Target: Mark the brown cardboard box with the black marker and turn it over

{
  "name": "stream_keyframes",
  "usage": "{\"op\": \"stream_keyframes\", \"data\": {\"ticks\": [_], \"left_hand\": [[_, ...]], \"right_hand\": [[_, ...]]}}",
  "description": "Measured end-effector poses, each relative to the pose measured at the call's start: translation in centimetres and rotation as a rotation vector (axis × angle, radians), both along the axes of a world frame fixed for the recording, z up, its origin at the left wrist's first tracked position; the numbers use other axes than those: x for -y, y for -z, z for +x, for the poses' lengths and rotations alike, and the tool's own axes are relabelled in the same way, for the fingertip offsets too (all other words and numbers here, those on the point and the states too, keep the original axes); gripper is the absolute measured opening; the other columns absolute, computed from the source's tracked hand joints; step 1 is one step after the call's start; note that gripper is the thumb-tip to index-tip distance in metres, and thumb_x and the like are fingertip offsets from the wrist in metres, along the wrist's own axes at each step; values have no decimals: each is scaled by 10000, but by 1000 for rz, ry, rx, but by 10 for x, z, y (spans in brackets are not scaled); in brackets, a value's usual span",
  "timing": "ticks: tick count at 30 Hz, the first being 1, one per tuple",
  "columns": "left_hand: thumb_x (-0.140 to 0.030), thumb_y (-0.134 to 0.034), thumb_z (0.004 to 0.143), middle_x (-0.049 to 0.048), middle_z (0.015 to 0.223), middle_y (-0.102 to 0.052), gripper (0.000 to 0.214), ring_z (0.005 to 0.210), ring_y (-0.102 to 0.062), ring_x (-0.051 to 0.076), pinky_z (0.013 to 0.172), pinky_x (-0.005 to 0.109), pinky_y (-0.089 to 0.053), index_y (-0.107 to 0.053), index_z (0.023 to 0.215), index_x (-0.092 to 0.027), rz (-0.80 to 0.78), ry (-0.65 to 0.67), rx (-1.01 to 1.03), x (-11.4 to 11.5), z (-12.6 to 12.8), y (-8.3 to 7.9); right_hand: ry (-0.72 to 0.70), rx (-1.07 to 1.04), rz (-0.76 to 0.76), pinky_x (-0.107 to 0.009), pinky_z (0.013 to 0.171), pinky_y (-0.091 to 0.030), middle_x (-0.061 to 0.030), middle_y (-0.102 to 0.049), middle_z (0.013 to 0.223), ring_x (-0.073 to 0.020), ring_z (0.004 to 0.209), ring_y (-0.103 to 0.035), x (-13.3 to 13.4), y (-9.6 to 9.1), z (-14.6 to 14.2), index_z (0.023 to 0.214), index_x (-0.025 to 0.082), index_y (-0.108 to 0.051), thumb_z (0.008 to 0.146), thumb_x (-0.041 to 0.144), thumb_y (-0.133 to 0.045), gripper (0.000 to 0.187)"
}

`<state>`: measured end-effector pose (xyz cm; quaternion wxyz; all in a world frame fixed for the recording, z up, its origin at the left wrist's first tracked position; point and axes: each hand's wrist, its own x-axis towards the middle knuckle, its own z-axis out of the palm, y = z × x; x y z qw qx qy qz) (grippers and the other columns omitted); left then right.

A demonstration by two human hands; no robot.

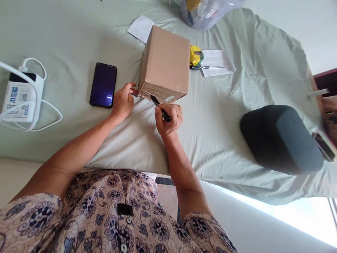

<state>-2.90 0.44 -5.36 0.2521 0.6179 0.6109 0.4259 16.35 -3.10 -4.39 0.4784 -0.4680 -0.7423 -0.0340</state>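
A brown cardboard box (167,59) stands on the cloth in front of me, its near side facing my hands. Along the lower part of that side the tape looks wrinkled or torn, with white printed marks near the right. My left hand (123,102) rests at the box's near left corner, fingers apart and fingertips touching the edge. In my right hand (170,117) is a slim black knife-like tool (155,101), gripped with the fingers wrapped round it. Its dark tip meets the near side of the box; whether it has gone in, I cannot tell.
Left of the box lie a phone (103,85) and a white power unit (22,98) with cables. Beyond and right are papers (140,28), a yellow tape measure (195,55), a pen (213,67) and a clear plastic bag (207,15). A dark rounded object (281,138) sits at right.
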Motion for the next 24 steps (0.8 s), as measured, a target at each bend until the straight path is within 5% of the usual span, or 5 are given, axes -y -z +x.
{"op": "stream_keyframes", "data": {"ticks": [11, 19, 24], "left_hand": [[-310, -374, 1017, 64, 1149, -746, 264, 1113, -710, 198, 980, 377, -575, -547, 1216, -282, 64, -154, 204, -2, -7, 2], [-425, -375, 1043, 40, 1076, -743, 264, 1048, -704, 187, 929, 362, -575, -563, 1146, -271, 70, -120, 216, -4, -6, 9], [-261, -511, 984, 47, 1012, -732, 169, 960, -689, 178, 911, 352, -549, -583, 1133, -228, 262, -101, 264, -9, -17, -10]], "right_hand": [[-287, 209, -105, -349, 787, -444, -20, -662, 788, -173, 761, -613, 0, 6, -26, 990, 272, -717, 1021, 451, -485, 295], [-51, 35, -61, -357, 744, -454, -10, -634, 697, -163, 676, -585, 1, 4, -3, 824, 243, -661, 990, 427, -527, 281], [-67, -252, 43, -382, 728, -492, 6, -586, 712, -162, 651, -575, 1, -2, 17, 855, 251, -621, 984, 519, -494, 324]]}}
